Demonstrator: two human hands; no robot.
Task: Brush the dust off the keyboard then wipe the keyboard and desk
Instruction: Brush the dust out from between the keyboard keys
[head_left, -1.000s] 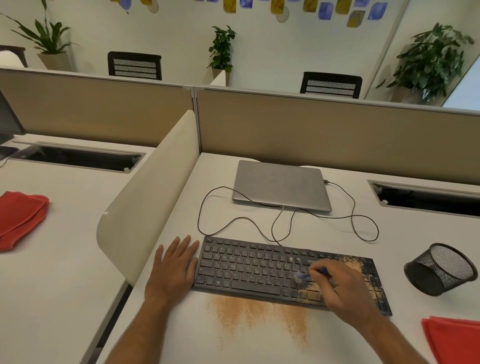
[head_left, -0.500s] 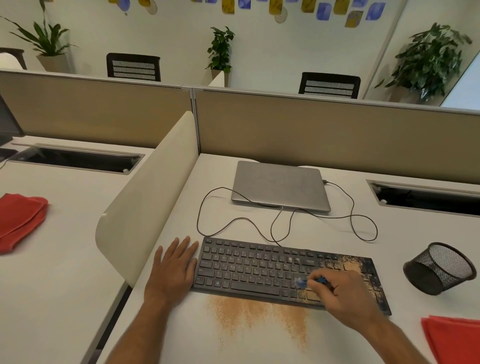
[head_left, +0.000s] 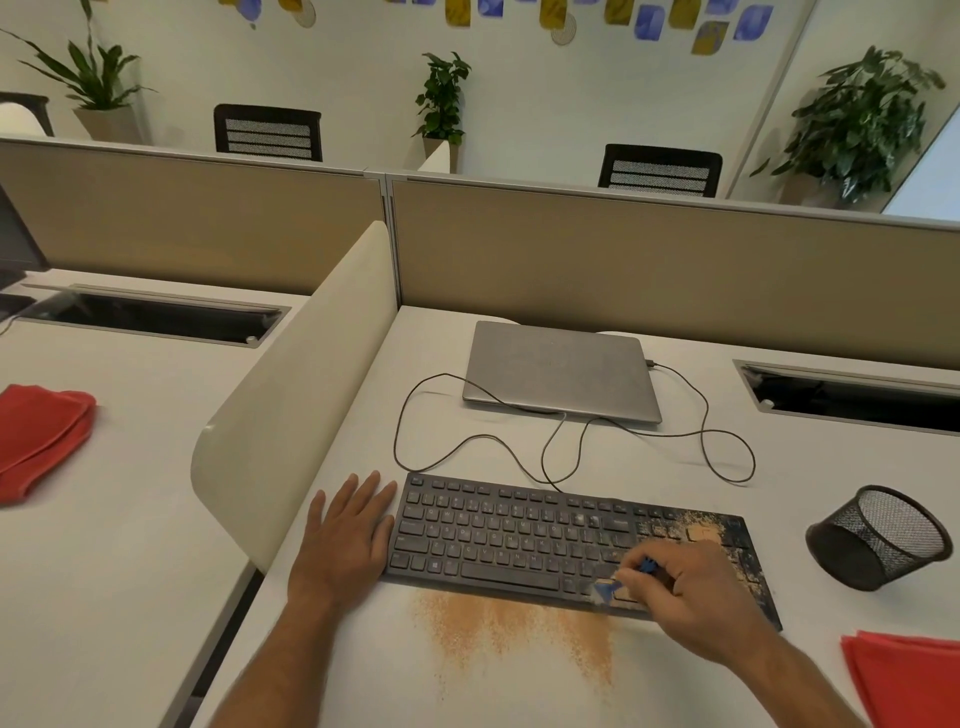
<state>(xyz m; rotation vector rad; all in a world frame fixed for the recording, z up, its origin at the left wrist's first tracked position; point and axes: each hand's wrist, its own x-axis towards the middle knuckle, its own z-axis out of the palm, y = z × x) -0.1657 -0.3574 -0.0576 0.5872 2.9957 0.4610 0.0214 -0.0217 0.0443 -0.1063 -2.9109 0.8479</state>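
Since a second ago the right hand (head_left: 696, 597) has drawn the small blue brush (head_left: 631, 577), pinched in its fingertips, toward the near edge of the keyboard (head_left: 519, 535). Light and soft-bristled, the brush probably suits this pinch near its head. The left hand (head_left: 345, 535) lies flat, fingers straight, against the keyboard's left end, steadying that light, slidable board above the dust (head_left: 519, 629) on the desk (head_left: 363, 675).

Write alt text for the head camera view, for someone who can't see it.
A person's right hand sweeps a small blue brush over a black keyboard, pushing orange-brown dust onto the white desk. The left hand rests flat beside the keyboard; a closed laptop lies behind.
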